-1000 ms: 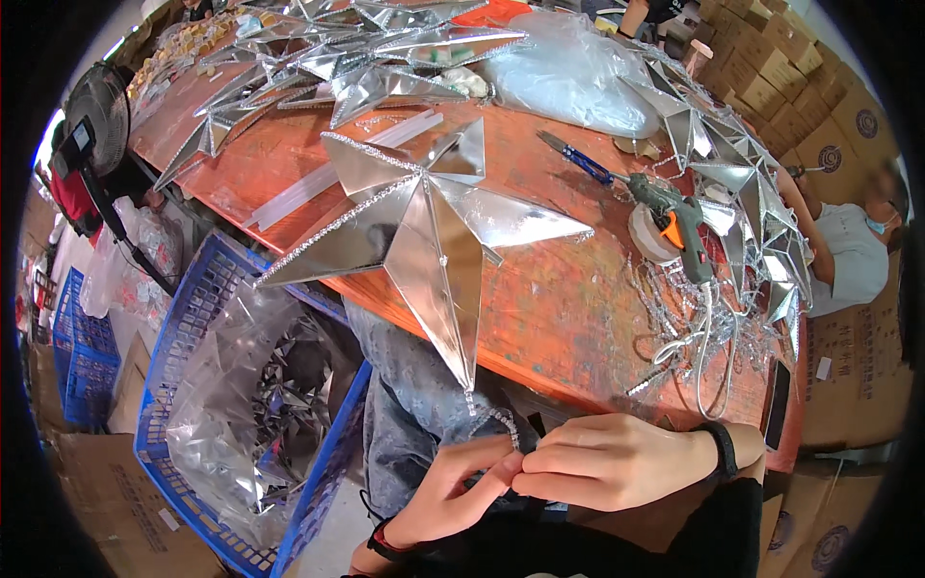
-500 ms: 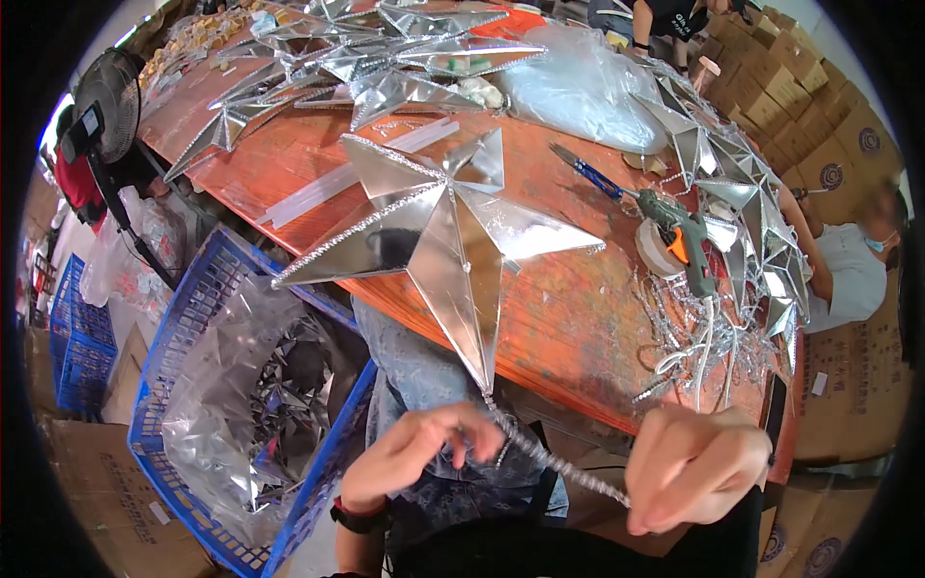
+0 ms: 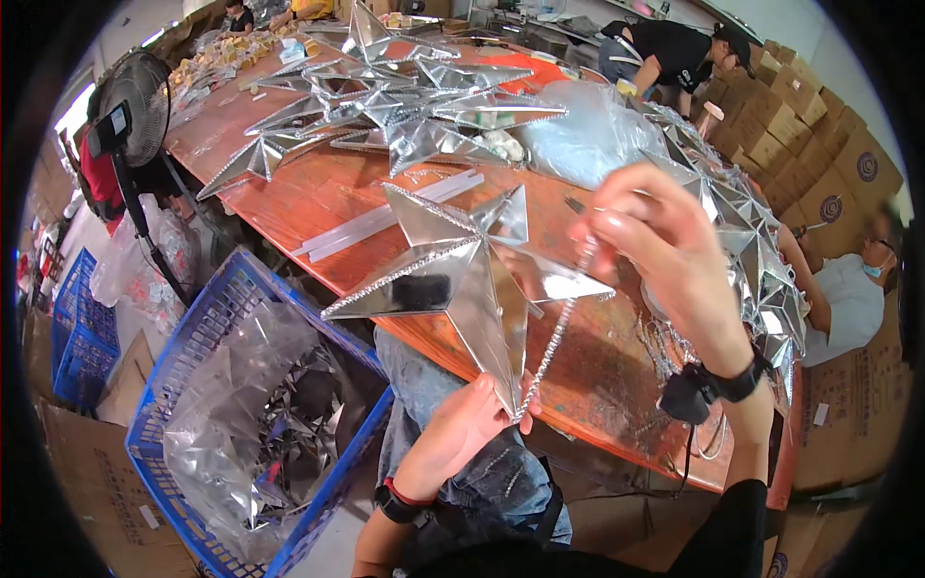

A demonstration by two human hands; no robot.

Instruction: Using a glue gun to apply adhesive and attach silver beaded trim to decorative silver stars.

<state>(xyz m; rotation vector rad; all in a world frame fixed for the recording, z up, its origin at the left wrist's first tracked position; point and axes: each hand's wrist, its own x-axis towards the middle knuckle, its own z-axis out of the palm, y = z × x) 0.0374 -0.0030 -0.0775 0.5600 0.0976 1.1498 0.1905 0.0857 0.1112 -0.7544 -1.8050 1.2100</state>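
A shiny silver five-pointed star [image 3: 496,303] lies over the near edge of the table, its lowest point toward me. My left hand [image 3: 458,432] pinches that lowest tip between the fingers. From the tip a silver garland cord [image 3: 554,349] runs up taut to my right hand [image 3: 670,250], closed on its other end above the star's right point. Similar silver trim lines the ridges of the star's upper and left arms. My right hand and wrist hide part of the table behind them.
Finished-looking stars [image 3: 409,120] are heaped at the back, more [image 3: 761,250] along the right. Two clear plastic strips [image 3: 385,220] lie behind the star. A blue crate [image 3: 207,299] with a plastic bag stands left, near a fan [image 3: 135,106]. Co-workers [image 3: 674,53] are beyond the table.
My right hand has swung up and away from me, drawing the cord from low right to upright beside the star. My left fingers have closed on the star's lower tip.
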